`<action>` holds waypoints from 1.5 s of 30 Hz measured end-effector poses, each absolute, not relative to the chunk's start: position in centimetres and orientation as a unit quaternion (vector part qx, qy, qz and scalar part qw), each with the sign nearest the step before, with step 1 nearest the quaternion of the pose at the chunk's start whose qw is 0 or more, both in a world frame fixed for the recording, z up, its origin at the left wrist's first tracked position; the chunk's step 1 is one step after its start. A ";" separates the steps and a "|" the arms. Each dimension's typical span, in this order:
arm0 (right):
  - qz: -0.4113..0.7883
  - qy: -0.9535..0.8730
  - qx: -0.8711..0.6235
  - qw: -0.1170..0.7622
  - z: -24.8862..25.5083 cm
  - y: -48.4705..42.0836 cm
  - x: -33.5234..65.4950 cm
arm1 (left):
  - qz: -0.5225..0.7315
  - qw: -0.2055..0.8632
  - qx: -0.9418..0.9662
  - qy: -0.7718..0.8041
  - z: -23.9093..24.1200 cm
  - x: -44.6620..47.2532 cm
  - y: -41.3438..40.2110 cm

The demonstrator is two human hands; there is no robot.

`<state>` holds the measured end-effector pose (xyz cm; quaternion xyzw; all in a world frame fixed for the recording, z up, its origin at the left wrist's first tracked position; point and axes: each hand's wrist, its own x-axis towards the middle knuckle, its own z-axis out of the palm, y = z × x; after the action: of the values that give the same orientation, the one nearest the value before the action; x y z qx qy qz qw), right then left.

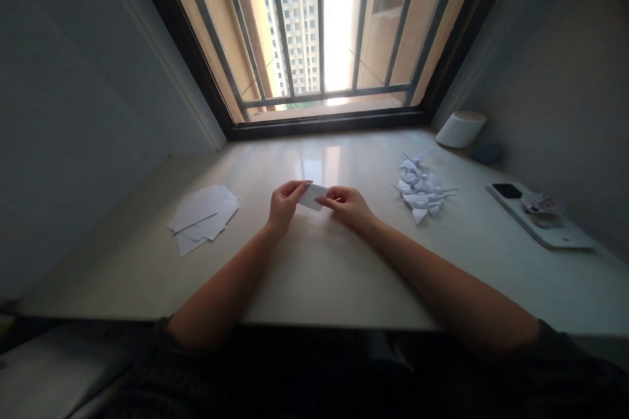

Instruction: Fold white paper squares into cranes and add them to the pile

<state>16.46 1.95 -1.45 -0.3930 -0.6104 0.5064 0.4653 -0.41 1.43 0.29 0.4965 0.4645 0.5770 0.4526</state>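
A small piece of white paper (311, 197), seemingly folded, is held up between my two hands over the middle of the white tabletop (314, 275). My left hand (285, 204) pinches its left edge, thumb on the near face. On the other side, my right hand (348, 205) grips the right edge between thumb and fingers. Fine creases in the paper are too small to make out. To the left lies a loose stack of white paper sheets (204, 209). A pile of folded paper cranes (419, 186) rests to the right of my right hand.
A barred window (324, 33) rises behind the table. At the back right stands a white cylindrical object (460, 129), with a dark rounded item (486, 154) beside it. A phone (538, 216) with a ring-like attachment lies near the right wall. The table's front edge runs below my forearms.
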 end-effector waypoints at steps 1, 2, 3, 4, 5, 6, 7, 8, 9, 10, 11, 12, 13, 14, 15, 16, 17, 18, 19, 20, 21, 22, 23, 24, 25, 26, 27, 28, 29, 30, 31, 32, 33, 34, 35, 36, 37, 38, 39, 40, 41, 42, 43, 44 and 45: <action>0.493 -0.612 -0.396 0.475 -1.5 2.0 16.5 | 0.573 0.453 0.498 0.467 0.3 -0.4 1.5; 0.480 -0.612 -0.399 0.485 -1.5 2.0 16.6 | 0.568 0.456 0.502 0.467 0.2 -0.4 1.5; 0.468 -0.610 -0.403 0.496 -1.5 2.1 16.7 | 0.560 0.461 0.507 0.466 0.1 -0.5 1.5; 0.459 -0.607 -0.407 0.506 -1.5 2.2 16.7 | 0.549 0.469 0.515 0.463 0.1 -0.5 1.5; 0.453 -0.601 -0.412 0.513 -1.5 2.2 16.8 | 0.536 0.478 0.524 0.458 0.0 -0.5 1.5; 0.451 -0.594 -0.415 0.520 -1.5 2.3 16.9 | 0.518 0.490 0.534 0.454 -0.1 -0.5 1.5; 0.451 -0.587 -0.418 0.527 -1.4 2.3 17.0 | 0.499 0.501 0.545 0.450 -0.2 -0.5 1.4; 0.452 -0.581 -0.419 0.532 -1.4 2.4 17.0 | 0.478 0.513 0.555 0.447 -0.2 -0.4 1.3; 0.454 -0.576 -0.419 0.535 -1.4 2.4 17.0 | 0.458 0.525 0.563 0.444 -0.3 -0.4 1.2; 0.457 -0.574 -0.418 0.536 -1.4 2.4 17.0 | 0.441 0.535 0.569 0.442 -0.2 -0.3 1.1; 0.459 -0.572 -0.418 0.536 -1.4 2.4 17.0 | 0.428 0.542 0.572 0.443 -0.2 -0.2 1.0; 0.461 -0.572 -0.417 0.535 -1.4 2.3 16.9 | 0.421 0.545 0.573 0.445 -0.1 -0.1 0.8; 0.463 -0.574 -0.416 0.532 -1.4 2.3 16.9 | 0.420 0.544 0.572 0.448 0.0 0.0 0.7; 0.464 -0.573 -0.415 0.532 -1.4 2.2 16.9 | 0.424 0.539 0.571 0.451 0.2 0.1 0.6; 0.465 -0.572 -0.414 0.534 -1.4 2.1 16.8 | 0.432 0.534 0.570 0.451 0.3 0.2 0.5; 0.466 -0.570 -0.411 0.537 -1.3 2.1 16.8 | 0.441 0.528 0.569 0.451 0.4 0.2 0.4; 0.466 -0.569 -0.408 0.541 -1.3 2.0 16.8 | 0.449 0.525 0.567 0.449 0.5 0.3 0.4; 0.465 -0.568 -0.406 0.544 -1.3 1.9 16.8 | 0.454 0.525 0.565 0.447 0.6 0.3 0.4; 0.461 -0.569 -0.407 0.546 -1.3 1.9 16.8 | 0.456 0.527 0.562 0.446 0.6 0.3 0.4; 0.454 -0.571 -0.411 0.547 -1.3 1.9 16.7 | 0.455 0.529 0.560 0.445 0.6 0.3 0.4; 0.446 -0.575 -0.416 0.546 -1.3 1.8 16.7 | 0.455 0.532 0.559 0.445 0.5 0.3 0.4; 0.437 -0.578 -0.421 0.545 -1.3 1.8 16.8 | 0.455 0.533 0.557 0.445 0.5 0.3 0.4; 0.430 -0.582 -0.424 0.545 -1.3 1.8 16.8 | 0.456 0.534 0.556 0.444 0.5 0.3 0.4; 0.424 -0.584 -0.426 0.545 -1.4 1.8 16.8 | 0.457 0.535 0.556 0.443 0.4 0.3 0.4; 0.420 -0.587 -0.427 0.545 -1.4 1.8 16.8 | 0.457 0.536 0.556 0.442 0.4 0.3 0.5; 0.417 -0.589 -0.426 0.546 -1.4 1.8 16.8 | 0.457 0.537 0.555 0.441 0.3 0.3 0.5; 0.415 -0.590 -0.427 0.546 -1.4 1.8 16.8 | 0.457 0.538 0.556 0.439 0.3 0.2 0.5; 0.414 -0.590 -0.427 0.546 -1.4 1.8 16.8 | 0.456 0.539 0.557 0.437 0.3 0.2 0.5; 0.412 -0.590 -0.429 0.546 -1.3 1.8 16.8 | 0.456 0.540 0.558 0.435 0.2 0.2 0.5; 0.410 -0.590 -0.430 0.546 -1.4 1.8 16.8 | 0.456 0.541 0.559 0.433 0.2 0.2 0.6; 0.408 -0.590 -0.432 0.546 -1.4 1.8 16.8 | 0.456 0.541 0.559 0.432 0.1 0.2 0.6; 0.406 -0.590 -0.433 0.547 -1.4 1.8 16.8 | 0.455 0.542 0.560 0.431 0.1 0.2 0.6; 0.404 -0.591 -0.433 0.548 -1.4 1.8 16.9 | 0.454 0.543 0.560 0.431 0.1 0.1 0.6; 0.402 -0.593 -0.432 0.548 -1.4 1.9 16.9 | 0.454 0.543 0.560 0.431 0.1 0.1 0.6; 0.401 -0.595 -0.432 0.547 -1.5 1.9 16.9 | 0.453 0.543 0.561 0.431 0.1 0.1 0.6; 0.400 -0.597 -0.431 0.546 -1.5 1.9 16.9 | 0.451 0.543 0.562 0.431 0.1 0.1 0.6; 0.399 -0.598 -0.432 0.545 -1.5 1.9 16.9 | 0.450 0.543 0.563 0.431 0.1 0.2 0.6; 0.399 -0.598 -0.433 0.544 -1.5 1.9 16.9 | 0.450 0.543 0.564 0.431 0.1 0.2 0.6; 0.401 -0.598 -0.434 0.542 -1.5 1.9 16.9 | 0.451 0.542 0.564 0.431 0.2 0.2 0.6; 0.403 -0.596 -0.435 0.542 -1.4 1.8 16.9 | 0.453 0.540 0.563 0.431 0.3 0.2 0.5; 0.405 -0.596 -0.435 0.541 -1.3 1.8 16.9 | 0.457 0.537 0.563 0.432 0.3 0.2 0.5; 0.407 -0.597 -0.433 0.539 -1.3 1.8 16.9 | 0.462 0.534 0.561 0.432 0.4 0.3 0.5; 0.409 -0.598 -0.431 0.538 -1.2 1.8 16.8 | 0.469 0.532 0.557 0.432 0.4 0.3 0.5; 0.412 -0.600 -0.428 0.536 -1.2 1.8 16.8 | 0.476 0.531 0.553 0.431 0.5 0.3 0.5; 0.416 -0.602 -0.424 0.534 -1.1 1.8 16.8 | 0.483 0.530 0.548 0.430 0.5 0.3 0.5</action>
<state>16.81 1.84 -1.13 -0.4238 -0.6019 0.4162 0.5338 0.30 0.52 0.50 0.5484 0.4302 0.4825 0.5304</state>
